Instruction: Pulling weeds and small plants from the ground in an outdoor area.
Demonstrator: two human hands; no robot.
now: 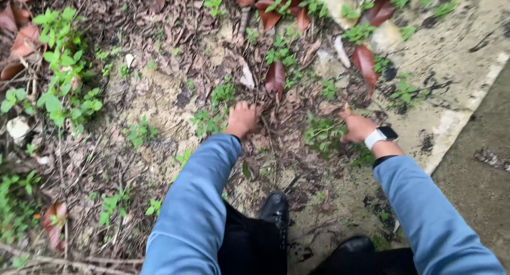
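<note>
Just past the black shoe (276, 208), the left hand (241, 119) presses down into small weeds; its grip is hidden. Right of it, the right hand (357, 127) grabs a weed (321, 134). The weed looks soft, light and easy to snap; hold it low by the dirt.

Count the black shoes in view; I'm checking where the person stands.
2: one shoe at bottom centre below the left hand, the other shoe to its right, partly cut off.
</note>
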